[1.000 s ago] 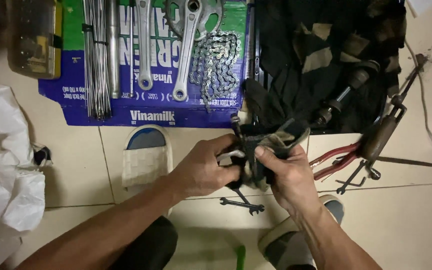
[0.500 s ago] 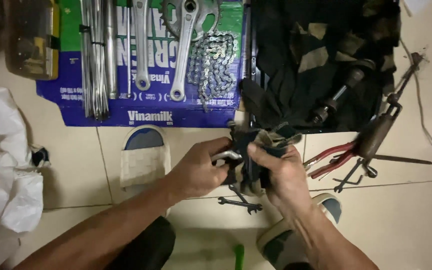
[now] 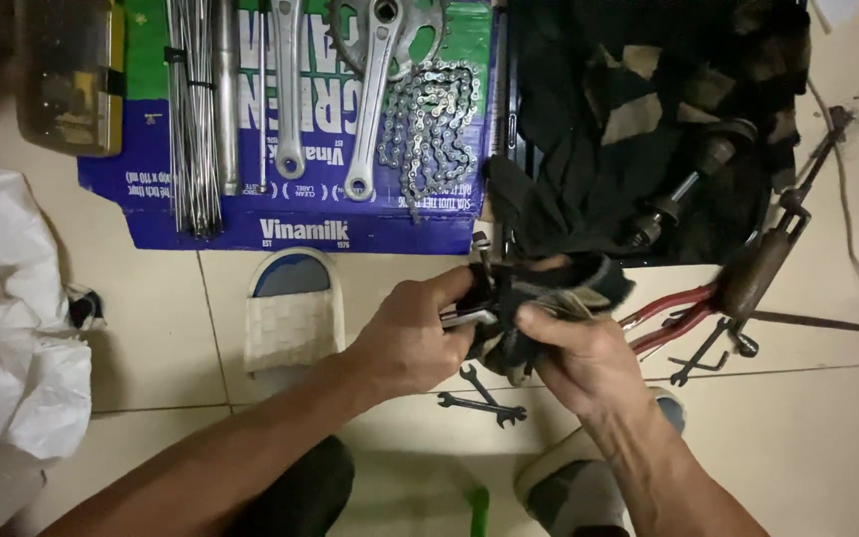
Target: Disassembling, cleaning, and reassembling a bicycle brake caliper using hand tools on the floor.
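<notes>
Holding a small metal part (image 3: 469,316) in the closed grip of the left hand (image 3: 412,343), the right hand (image 3: 577,360) presses a dark rag (image 3: 549,288) around it, above two wrenches (image 3: 479,398) on the tiled floor (image 3: 797,447)

Pale tiled floor (image 3: 797,438) with dark grout lines under dim indoor light, flattened blue-and-green cardboard sheet (image 3: 151,189) spread at top, crumpled white plastic sack (image 3: 2,338) at left, white woven slipper (image 3: 290,318) nearby
</notes>
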